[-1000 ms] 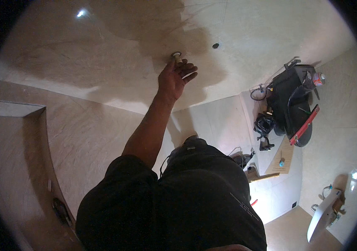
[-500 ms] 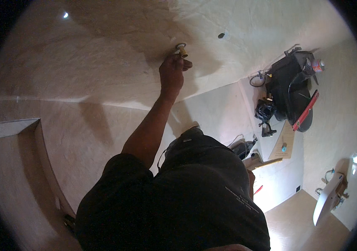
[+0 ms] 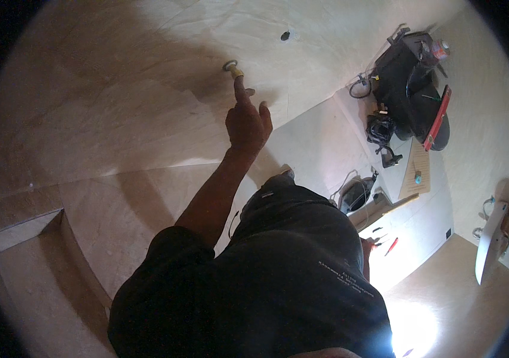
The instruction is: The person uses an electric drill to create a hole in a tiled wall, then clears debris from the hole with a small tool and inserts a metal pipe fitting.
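Note:
My left arm stretches forward to the plastered wall (image 3: 165, 113). My left hand (image 3: 248, 124) has its index finger pointed out, the tip against or just at the open end of a short brass pipe fitting (image 3: 236, 72). The thumb stands apart from the other fingers. A grey metal ring (image 3: 230, 64) surrounds the fitting where it comes out of the wall. Most of my right hand (image 3: 367, 243) is hidden by my shirt at my right side. Close to it, in bright glare, is a red-handled tool (image 3: 392, 246); whether the hand holds it is unclear.
A dark hole (image 3: 285, 36) opens in the wall right of the fitting. At the right are a black bag (image 3: 395, 83), a red level (image 3: 437, 118), a cardboard piece (image 3: 415, 173) and a black power tool (image 3: 356, 194). A white basin (image 3: 490, 244) hangs far right. A recessed niche (image 3: 45, 256) lies left.
My left hand has gone from fingers bunched at the fitting to an outstretched index finger at its end, thumb apart. The view has shifted, and more of the right-hand area shows.

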